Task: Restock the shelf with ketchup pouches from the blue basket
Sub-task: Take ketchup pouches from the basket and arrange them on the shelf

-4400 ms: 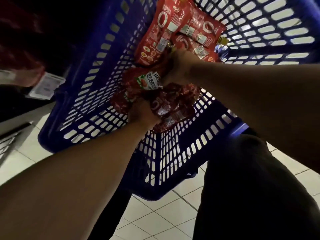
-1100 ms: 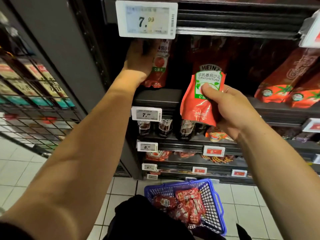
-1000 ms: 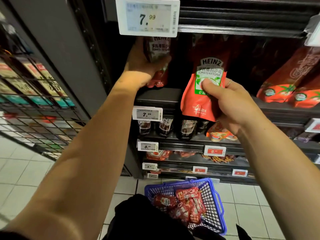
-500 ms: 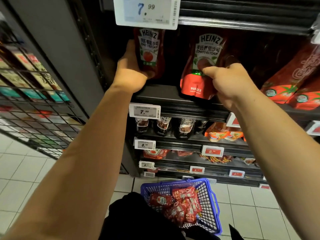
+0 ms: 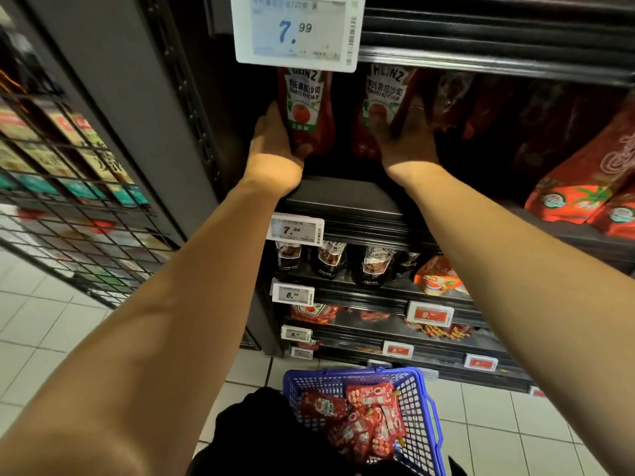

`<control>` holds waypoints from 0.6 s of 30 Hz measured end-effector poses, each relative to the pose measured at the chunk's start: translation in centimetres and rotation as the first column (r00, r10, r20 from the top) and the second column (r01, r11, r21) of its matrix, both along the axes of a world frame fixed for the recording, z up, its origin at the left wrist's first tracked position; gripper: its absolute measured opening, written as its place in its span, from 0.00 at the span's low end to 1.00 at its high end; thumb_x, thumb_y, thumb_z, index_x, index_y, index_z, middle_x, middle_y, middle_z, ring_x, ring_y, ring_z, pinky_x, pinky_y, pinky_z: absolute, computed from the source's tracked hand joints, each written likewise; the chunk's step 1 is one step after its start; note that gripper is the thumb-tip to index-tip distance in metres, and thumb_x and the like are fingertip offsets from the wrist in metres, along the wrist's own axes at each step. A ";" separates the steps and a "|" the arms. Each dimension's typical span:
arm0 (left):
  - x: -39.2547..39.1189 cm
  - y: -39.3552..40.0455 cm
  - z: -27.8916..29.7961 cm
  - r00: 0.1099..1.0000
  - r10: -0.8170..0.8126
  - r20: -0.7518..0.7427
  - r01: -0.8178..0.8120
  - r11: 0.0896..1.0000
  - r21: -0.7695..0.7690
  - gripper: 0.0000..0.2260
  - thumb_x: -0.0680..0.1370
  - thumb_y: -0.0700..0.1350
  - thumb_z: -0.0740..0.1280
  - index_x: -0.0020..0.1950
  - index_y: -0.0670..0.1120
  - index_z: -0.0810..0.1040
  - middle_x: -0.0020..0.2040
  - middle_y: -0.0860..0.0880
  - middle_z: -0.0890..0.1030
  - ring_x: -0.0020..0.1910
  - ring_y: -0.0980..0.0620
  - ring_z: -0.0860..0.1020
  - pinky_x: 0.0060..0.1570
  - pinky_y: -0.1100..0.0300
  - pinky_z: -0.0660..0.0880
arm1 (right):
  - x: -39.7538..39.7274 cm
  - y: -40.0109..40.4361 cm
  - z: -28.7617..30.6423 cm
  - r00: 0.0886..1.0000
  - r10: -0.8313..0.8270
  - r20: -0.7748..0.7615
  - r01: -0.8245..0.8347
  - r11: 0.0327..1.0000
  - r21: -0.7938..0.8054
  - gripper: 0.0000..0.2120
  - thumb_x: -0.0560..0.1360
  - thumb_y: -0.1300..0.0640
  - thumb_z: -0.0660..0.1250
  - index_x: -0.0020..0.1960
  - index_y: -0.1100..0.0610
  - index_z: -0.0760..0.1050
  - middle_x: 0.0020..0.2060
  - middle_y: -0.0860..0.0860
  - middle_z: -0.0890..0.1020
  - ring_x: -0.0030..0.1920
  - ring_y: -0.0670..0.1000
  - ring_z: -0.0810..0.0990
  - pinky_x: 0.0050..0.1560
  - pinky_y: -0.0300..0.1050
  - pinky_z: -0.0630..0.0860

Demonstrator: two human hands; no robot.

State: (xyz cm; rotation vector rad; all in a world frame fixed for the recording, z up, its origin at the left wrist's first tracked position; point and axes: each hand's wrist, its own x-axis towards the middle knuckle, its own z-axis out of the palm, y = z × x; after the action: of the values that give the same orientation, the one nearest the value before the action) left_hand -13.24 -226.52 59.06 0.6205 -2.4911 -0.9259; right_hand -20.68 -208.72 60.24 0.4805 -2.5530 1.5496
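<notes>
Two red Heinz ketchup pouches stand upright on the dark shelf (image 5: 343, 197) under a 7.99 price tag. My left hand (image 5: 275, 142) grips the left pouch (image 5: 305, 111) from its left side and base. My right hand (image 5: 405, 139) holds the right pouch (image 5: 378, 108), fingers wrapped round its right side. The blue basket (image 5: 426, 420) sits on the floor below, with several red ketchup pouches (image 5: 360, 420) lying in it.
A large price tag (image 5: 295, 29) hangs from the shelf above. Orange-red tomato pouches (image 5: 584, 187) fill the shelf's right end. Lower shelves hold dark sauce pouches (image 5: 371, 266) and more tags. A wire rack (image 5: 68, 187) stands at left. My dark-clothed knee (image 5: 261, 438) overlaps the basket.
Both hands lifted pouches from the basket up to the shelf. Over the last second the right pouch went deeper onto the shelf beside the left one, both now upright.
</notes>
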 end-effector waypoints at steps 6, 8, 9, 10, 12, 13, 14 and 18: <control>1.4 2.3 -0.4 0.990 0.113 -0.080 -0.119 0.990 -0.081 0.44 0.73 0.49 0.76 0.82 0.46 0.54 0.75 0.42 0.64 0.72 0.42 0.68 0.69 0.55 0.68 | 0.5 0.5 -1.5 0.994 -0.107 -0.027 0.110 0.957 0.268 0.37 0.75 0.47 0.73 0.76 0.60 0.62 0.70 0.59 0.74 0.70 0.59 0.72 0.69 0.43 0.69; 0.9 2.8 -0.5 0.987 0.149 -0.062 -0.155 0.981 -0.120 0.46 0.71 0.52 0.78 0.81 0.45 0.55 0.74 0.42 0.64 0.71 0.40 0.68 0.68 0.52 0.70 | 0.0 0.2 -1.3 0.992 -0.124 -0.021 0.125 0.954 0.271 0.32 0.74 0.48 0.74 0.72 0.61 0.68 0.67 0.59 0.77 0.68 0.59 0.75 0.64 0.42 0.71; 0.4 2.8 -0.5 0.986 0.163 -0.045 -0.167 0.978 -0.122 0.46 0.71 0.53 0.78 0.80 0.45 0.55 0.74 0.42 0.64 0.71 0.40 0.68 0.68 0.52 0.70 | -0.3 -0.1 -1.1 0.992 -0.129 -0.018 0.129 0.954 0.272 0.30 0.74 0.49 0.75 0.70 0.62 0.70 0.66 0.59 0.78 0.67 0.59 0.76 0.62 0.42 0.72; -0.2 2.7 -0.4 0.985 0.166 -0.034 -0.169 0.978 -0.119 0.46 0.71 0.53 0.78 0.80 0.44 0.55 0.74 0.42 0.64 0.72 0.40 0.68 0.69 0.52 0.69 | -0.7 -0.3 -0.9 0.991 -0.132 -0.017 0.132 0.954 0.268 0.28 0.74 0.50 0.75 0.68 0.62 0.71 0.65 0.59 0.79 0.66 0.59 0.77 0.61 0.43 0.73; -1.6 2.3 -0.1 0.987 0.159 -0.021 -0.161 0.977 -0.141 0.42 0.72 0.52 0.76 0.79 0.43 0.57 0.73 0.41 0.65 0.71 0.41 0.68 0.70 0.54 0.67 | -1.5 -0.9 -0.7 0.990 -0.139 -0.015 0.137 0.951 0.278 0.27 0.74 0.50 0.75 0.67 0.62 0.73 0.65 0.58 0.79 0.66 0.59 0.77 0.61 0.44 0.74; -2.1 2.1 0.0 0.988 0.153 -0.019 -0.154 0.974 -0.165 0.40 0.73 0.52 0.75 0.78 0.42 0.59 0.73 0.41 0.65 0.70 0.42 0.69 0.70 0.55 0.66 | -1.9 -1.3 -0.7 0.990 -0.138 -0.021 0.138 0.942 0.306 0.27 0.74 0.48 0.74 0.68 0.61 0.74 0.65 0.58 0.79 0.66 0.58 0.77 0.62 0.44 0.74; -2.6 1.9 0.0 0.989 0.147 -0.024 -0.148 0.976 -0.162 0.38 0.74 0.52 0.74 0.77 0.42 0.60 0.73 0.41 0.66 0.69 0.42 0.70 0.68 0.56 0.66 | -2.2 -1.7 -0.8 0.991 -0.133 -0.033 0.136 0.928 0.346 0.27 0.75 0.47 0.73 0.68 0.60 0.74 0.65 0.57 0.79 0.66 0.58 0.77 0.62 0.44 0.73; -4.3 1.2 0.1 0.989 0.112 -0.092 -0.111 0.994 0.017 0.34 0.75 0.49 0.74 0.75 0.40 0.64 0.71 0.39 0.68 0.68 0.42 0.72 0.66 0.59 0.67 | -3.5 -2.9 -1.0 0.990 -0.122 -0.074 0.142 0.899 0.415 0.28 0.76 0.43 0.71 0.69 0.59 0.75 0.66 0.57 0.79 0.67 0.57 0.77 0.64 0.46 0.73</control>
State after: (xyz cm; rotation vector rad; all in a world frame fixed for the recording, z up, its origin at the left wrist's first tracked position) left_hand -17.52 -225.32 59.17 0.6971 -2.3450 -0.9066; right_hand -24.14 -211.57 59.19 0.3648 -2.8160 0.9281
